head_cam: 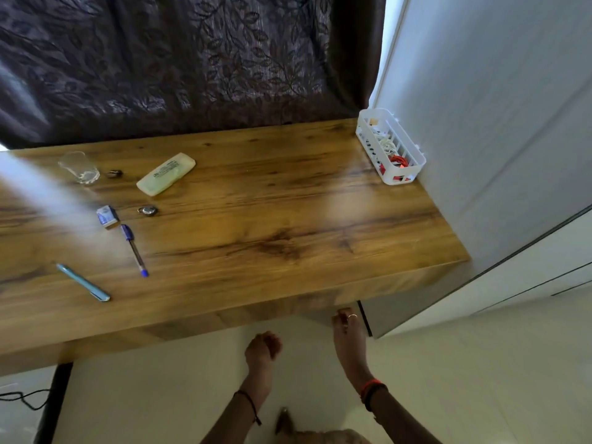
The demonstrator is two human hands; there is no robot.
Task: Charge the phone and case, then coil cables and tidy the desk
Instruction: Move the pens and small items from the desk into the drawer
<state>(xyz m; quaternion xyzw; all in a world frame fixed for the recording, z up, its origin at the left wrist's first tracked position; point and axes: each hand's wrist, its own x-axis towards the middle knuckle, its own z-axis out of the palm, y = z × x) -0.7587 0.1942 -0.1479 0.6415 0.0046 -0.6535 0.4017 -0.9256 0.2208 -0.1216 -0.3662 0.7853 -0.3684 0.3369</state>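
Head view: unreadable print on pale case (166, 174)

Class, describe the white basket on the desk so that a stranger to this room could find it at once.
Start at the wooden desk and follow it to its far right corner, against the pale wall. There stands the white basket, slotted along its sides and holding white and red cables. Everything else on the desk lies loose at the left end.

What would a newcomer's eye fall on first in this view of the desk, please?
Probably the white basket at the wooden desk's far right corner, against the wall, with white and red cables inside. Next, the scatter on the left: two pens, a pale green case and a glass. Both hands, left and right, hang below the front edge.
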